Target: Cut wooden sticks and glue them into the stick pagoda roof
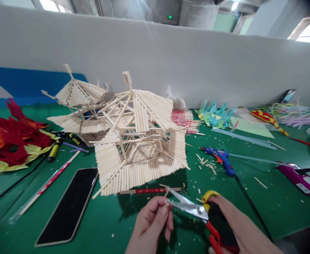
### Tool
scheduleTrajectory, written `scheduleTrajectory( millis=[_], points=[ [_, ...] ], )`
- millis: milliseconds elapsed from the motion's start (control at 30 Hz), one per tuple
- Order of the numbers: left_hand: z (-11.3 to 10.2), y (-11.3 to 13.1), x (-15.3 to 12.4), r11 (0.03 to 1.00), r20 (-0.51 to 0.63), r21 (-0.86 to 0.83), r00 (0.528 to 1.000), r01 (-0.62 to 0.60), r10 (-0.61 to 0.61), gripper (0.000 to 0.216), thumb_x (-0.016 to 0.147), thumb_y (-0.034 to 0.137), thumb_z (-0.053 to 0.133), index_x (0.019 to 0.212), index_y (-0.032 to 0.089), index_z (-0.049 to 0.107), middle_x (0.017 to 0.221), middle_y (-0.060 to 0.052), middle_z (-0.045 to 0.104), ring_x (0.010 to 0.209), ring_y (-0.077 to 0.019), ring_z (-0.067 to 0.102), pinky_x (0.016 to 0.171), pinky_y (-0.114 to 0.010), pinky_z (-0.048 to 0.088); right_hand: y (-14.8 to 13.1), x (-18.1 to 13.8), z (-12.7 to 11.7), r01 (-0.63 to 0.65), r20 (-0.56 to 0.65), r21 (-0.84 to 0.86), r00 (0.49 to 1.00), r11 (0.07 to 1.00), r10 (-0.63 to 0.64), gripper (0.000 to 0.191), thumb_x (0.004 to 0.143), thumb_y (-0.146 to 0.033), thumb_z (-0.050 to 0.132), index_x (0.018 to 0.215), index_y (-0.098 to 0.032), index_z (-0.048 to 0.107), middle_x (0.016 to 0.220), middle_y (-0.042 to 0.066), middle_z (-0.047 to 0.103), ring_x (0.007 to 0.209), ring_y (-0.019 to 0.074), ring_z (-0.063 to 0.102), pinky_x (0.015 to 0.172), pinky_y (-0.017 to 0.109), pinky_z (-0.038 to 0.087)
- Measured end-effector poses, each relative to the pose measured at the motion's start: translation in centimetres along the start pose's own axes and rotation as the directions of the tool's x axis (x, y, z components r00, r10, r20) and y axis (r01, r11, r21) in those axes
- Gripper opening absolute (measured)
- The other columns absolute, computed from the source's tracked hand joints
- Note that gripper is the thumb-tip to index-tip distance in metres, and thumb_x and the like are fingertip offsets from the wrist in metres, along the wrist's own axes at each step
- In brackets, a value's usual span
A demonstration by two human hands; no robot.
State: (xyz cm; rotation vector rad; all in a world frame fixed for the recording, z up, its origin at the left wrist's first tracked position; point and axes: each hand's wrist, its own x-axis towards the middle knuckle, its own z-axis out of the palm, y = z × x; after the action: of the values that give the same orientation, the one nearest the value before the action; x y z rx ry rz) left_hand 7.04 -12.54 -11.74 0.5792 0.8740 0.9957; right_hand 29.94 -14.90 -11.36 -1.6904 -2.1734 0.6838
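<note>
My right hand (236, 225) grips a pair of scissors (197, 210) with yellow and red handles, blades pointing left. My left hand (152, 222) pinches a small piece of wooden stick (167, 202) right at the blade tips. Just beyond the hands stands a pagoda-like model built of wooden sticks (139, 141), tilted on the green table (112, 225). A second stick model (78, 106) stands behind it to the left. A red-wrapped stick (149, 191) lies at the front model's base.
A dark phone (70, 208) lies at the lower left beside a long wrapped stick (46, 187). Red and yellow paper (9, 141) fills the far left. A blue glue gun (222, 158), a purple device (301, 178), teal paper craft (215, 116) and stick scraps lie to the right.
</note>
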Motion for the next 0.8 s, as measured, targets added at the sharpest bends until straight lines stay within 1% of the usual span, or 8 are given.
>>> scheduleTrajectory(
  millis=[67, 167, 300, 467, 567, 667, 733, 800],
  points=[
    [0.0, -0.1, -0.1, 0.998, -0.018, 0.039, 0.998, -0.058, 0.059, 0.022, 0.070, 0.038, 0.065, 0.076, 0.017, 0.061, 0.051, 0.005, 0.048, 0.046, -0.0060, 0.040, 0.045, -0.017, 0.031, 0.0, 0.1, 0.3, 0.000, 0.023, 0.006, 1.000, 1.000, 0.000, 0.067, 0.057, -0.035, 0.069, 0.118, -0.025, 0.044, 0.114, 0.012, 0.059, 0.099, 0.0319, 0.058, 0.082, 0.039, 0.050],
    [0.1, 0.0, -0.4, 0.988, -0.023, 0.104, 0.993, -0.117, 0.120, 0.025, 0.071, 0.042, 0.063, 0.075, 0.017, 0.060, 0.052, 0.006, 0.044, 0.047, -0.0066, 0.039, 0.046, -0.018, 0.032, -0.3, 0.3, 0.5, -0.019, 0.067, 0.014, 0.998, 1.000, 0.018, 0.066, 0.058, -0.032, 0.068, 0.119, -0.024, 0.045, 0.113, 0.011, 0.060, 0.097, 0.0293, 0.059, 0.081, 0.037, 0.050],
    [0.0, 0.2, -0.5, 0.974, 0.010, 0.180, 0.990, -0.137, 0.138, 0.026, 0.073, 0.044, 0.059, 0.072, 0.017, 0.058, 0.053, 0.006, 0.043, 0.048, -0.0066, 0.037, 0.046, -0.018, 0.030, -1.4, 0.6, 0.1, -0.065, 0.110, 0.017, 0.992, 0.998, 0.063, 0.064, 0.060, -0.026, 0.064, 0.120, -0.021, 0.044, 0.116, 0.010, 0.058, 0.101, 0.0285, 0.057, 0.084, 0.037, 0.047],
    [-0.6, 0.3, -0.2, 0.961, 0.063, 0.243, 0.990, -0.135, 0.123, 0.027, 0.073, 0.045, 0.058, 0.072, 0.018, 0.059, 0.053, 0.005, 0.043, 0.048, -0.0071, 0.037, 0.047, -0.018, 0.031, -3.0, 1.3, -0.4, -0.102, 0.162, 0.038, 0.982, 0.994, 0.095, 0.058, 0.061, -0.021, 0.061, 0.117, -0.024, 0.048, 0.112, 0.005, 0.061, 0.098, 0.0253, 0.058, 0.082, 0.032, 0.047],
    [-0.8, 0.4, -0.1, 0.955, 0.043, 0.258, 0.989, -0.149, 0.142, 0.026, 0.074, 0.045, 0.058, 0.075, 0.019, 0.061, 0.053, 0.005, 0.044, 0.048, -0.0069, 0.038, 0.047, -0.017, 0.030, -3.7, 1.7, -0.8, -0.111, 0.178, 0.053, 0.979, 0.992, 0.100, 0.055, 0.062, -0.020, 0.060, 0.116, -0.026, 0.049, 0.113, 0.004, 0.061, 0.100, 0.0246, 0.057, 0.085, 0.032, 0.045],
    [-0.8, 0.4, -0.1, 0.947, 0.048, 0.281, 0.988, -0.154, 0.147, 0.025, 0.074, 0.043, 0.058, 0.076, 0.019, 0.063, 0.053, 0.005, 0.045, 0.049, -0.0068, 0.038, 0.047, -0.016, 0.030, -3.9, 1.9, -0.9, -0.115, 0.192, 0.068, 0.976, 0.991, 0.100, 0.055, 0.062, -0.020, 0.060, 0.115, -0.025, 0.050, 0.115, 0.004, 0.060, 0.101, 0.0260, 0.056, 0.086, 0.034, 0.044],
    [-0.7, 0.4, -0.1, 0.946, 0.029, 0.282, 0.987, -0.162, 0.160, 0.024, 0.074, 0.043, 0.059, 0.075, 0.019, 0.064, 0.053, 0.005, 0.045, 0.048, -0.0066, 0.037, 0.047, -0.016, 0.029, -3.8, 1.9, -0.8, -0.121, 0.200, 0.076, 0.974, 0.990, 0.104, 0.054, 0.061, -0.020, 0.060, 0.115, -0.025, 0.051, 0.115, 0.005, 0.060, 0.102, 0.0275, 0.056, 0.087, 0.036, 0.044],
    [-0.6, 0.2, -0.1, 0.948, -0.012, 0.267, 0.983, -0.175, 0.185, 0.024, 0.073, 0.042, 0.059, 0.074, 0.019, 0.064, 0.053, 0.005, 0.045, 0.048, -0.0063, 0.036, 0.046, -0.016, 0.029, -3.6, 1.9, -0.6, -0.130, 0.208, 0.083, 0.972, 0.988, 0.110, 0.055, 0.061, -0.021, 0.060, 0.115, -0.023, 0.051, 0.115, 0.008, 0.059, 0.103, 0.0290, 0.055, 0.087, 0.037, 0.043]
  ],
)
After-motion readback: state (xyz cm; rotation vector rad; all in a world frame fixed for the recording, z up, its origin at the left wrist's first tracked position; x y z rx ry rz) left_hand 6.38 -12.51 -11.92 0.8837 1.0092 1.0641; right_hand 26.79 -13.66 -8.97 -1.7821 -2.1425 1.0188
